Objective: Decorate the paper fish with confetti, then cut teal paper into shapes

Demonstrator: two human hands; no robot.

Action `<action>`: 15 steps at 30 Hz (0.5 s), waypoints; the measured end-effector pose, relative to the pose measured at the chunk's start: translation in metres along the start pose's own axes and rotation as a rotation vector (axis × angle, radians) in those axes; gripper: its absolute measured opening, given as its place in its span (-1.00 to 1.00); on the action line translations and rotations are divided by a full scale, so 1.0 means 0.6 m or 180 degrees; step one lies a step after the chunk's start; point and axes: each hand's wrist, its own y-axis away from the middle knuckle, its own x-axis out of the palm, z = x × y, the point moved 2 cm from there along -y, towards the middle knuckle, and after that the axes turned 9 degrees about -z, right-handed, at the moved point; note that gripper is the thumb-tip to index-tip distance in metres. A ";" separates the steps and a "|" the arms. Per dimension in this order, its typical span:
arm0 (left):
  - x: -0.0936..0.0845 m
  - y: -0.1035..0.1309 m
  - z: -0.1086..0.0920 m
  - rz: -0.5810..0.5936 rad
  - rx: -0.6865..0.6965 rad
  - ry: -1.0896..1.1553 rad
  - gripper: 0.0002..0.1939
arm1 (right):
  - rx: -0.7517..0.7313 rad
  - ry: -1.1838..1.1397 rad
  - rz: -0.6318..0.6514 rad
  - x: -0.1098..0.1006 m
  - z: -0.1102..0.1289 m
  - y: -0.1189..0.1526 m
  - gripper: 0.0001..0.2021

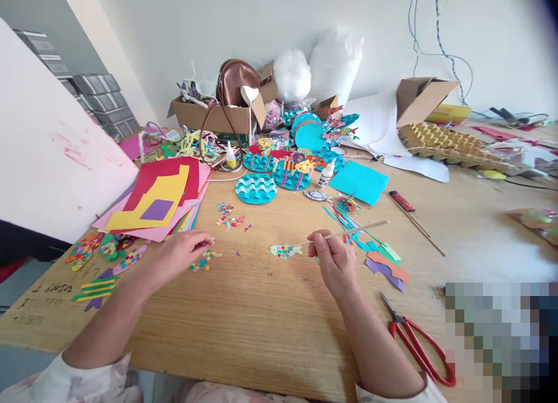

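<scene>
My right hand (pixel 332 257) pinches a thin wooden stick (pixel 357 229) that slants up to the right; its low end reaches a small paper fish (pixel 285 250) dotted with coloured pieces, lying flat on the wooden table (pixel 261 316). My left hand (pixel 183 253) rests palm down to the left, fingertips beside a little heap of coloured paper bits (pixel 204 260). I cannot tell whether a bit sits between its fingers. More confetti-like bits (pixel 231 218) lie farther back.
Stacked coloured sheets (pixel 161 202) lie at left beside a white board (pixel 52 159). Teal wave discs (pixel 256 188), glue bottles (pixel 325 175), a teal sheet (pixel 358 181) and cardboard boxes (pixel 218 115) crowd the back. Red scissors (pixel 418 342) and paper strips (pixel 383 266) lie at right.
</scene>
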 end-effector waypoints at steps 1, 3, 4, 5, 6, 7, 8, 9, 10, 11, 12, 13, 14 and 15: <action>0.007 0.002 0.005 0.0104 0.0045 -0.0106 -0.83 | -0.0005 0.0003 0.0011 0.000 -0.001 0.000 -0.67; 0.021 0.004 0.010 0.0228 0.0152 -0.0270 -0.82 | -0.0009 0.0005 0.0022 0.001 -0.002 0.001 -0.67; 0.027 0.004 0.010 0.0257 0.0197 -0.0338 -0.82 | -0.0007 0.0004 0.0021 0.001 -0.003 0.001 -0.68; 0.031 0.003 0.010 0.0268 0.0237 -0.0394 -0.82 | -0.0005 -0.0003 0.0020 0.001 -0.003 0.000 -0.68; 0.034 0.001 0.010 0.0266 0.0268 -0.0434 -0.82 | -0.0005 -0.0014 0.0015 0.001 -0.003 0.000 -0.68; 0.036 -0.001 0.010 0.0260 0.0290 -0.0457 -0.82 | -0.0006 -0.0027 0.0011 0.001 -0.003 -0.001 -0.68; 0.037 -0.003 0.010 0.0248 0.0305 -0.0457 -0.82 | -0.0004 -0.0041 0.0005 0.000 -0.003 -0.001 -0.68; 0.038 -0.005 0.009 0.0235 0.0321 -0.0434 -0.83 | -0.0001 -0.0053 0.0002 0.000 -0.002 -0.001 -0.68; 0.039 -0.007 0.009 0.0225 0.0338 -0.0405 -0.84 | 0.0001 -0.0057 -0.0007 -0.001 -0.002 -0.002 -0.68; 0.039 -0.008 0.009 0.0232 0.0358 -0.0382 -0.85 | -0.0001 -0.0053 -0.0013 -0.001 -0.001 -0.002 -0.68; 0.041 -0.009 0.009 0.0249 0.0383 -0.0369 -0.87 | -0.0008 -0.0040 -0.0020 -0.002 -0.001 -0.003 -0.68; 0.042 -0.010 0.009 0.0270 0.0408 -0.0366 -0.88 | -0.0015 -0.0021 -0.0030 -0.003 0.000 -0.003 -0.68; 0.044 -0.010 0.009 0.0285 0.0421 -0.0374 -0.90 | -0.0022 -0.0002 -0.0044 -0.004 0.001 -0.003 -0.68; 0.046 -0.011 0.011 0.0291 0.0421 -0.0382 -0.90 | -0.0029 0.0016 -0.0055 -0.004 0.001 -0.004 -0.68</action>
